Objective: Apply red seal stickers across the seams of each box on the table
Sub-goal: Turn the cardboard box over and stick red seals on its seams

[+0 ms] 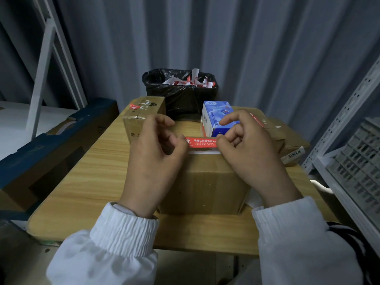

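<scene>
A red seal sticker [202, 142] with white print is stretched flat between my two hands, just above the far top edge of a plain brown cardboard box [205, 188] in the middle of the wooden table [92, 171]. My left hand [156, 159] pinches the sticker's left end. My right hand [248, 153] pinches its right end. A white strip shows just under the sticker. A small brown box [141, 118] with a red sticker on its top stands at the back left. A blue and white box [216, 116] stands at the back right.
A black-bagged bin [181, 91] full of white and red paper scraps stands behind the table. Flat brown boxes [287, 138] lie at the right. A grey metal shelf with a crate [357, 161] is close on the right. A large carton [51, 145] sits on the left.
</scene>
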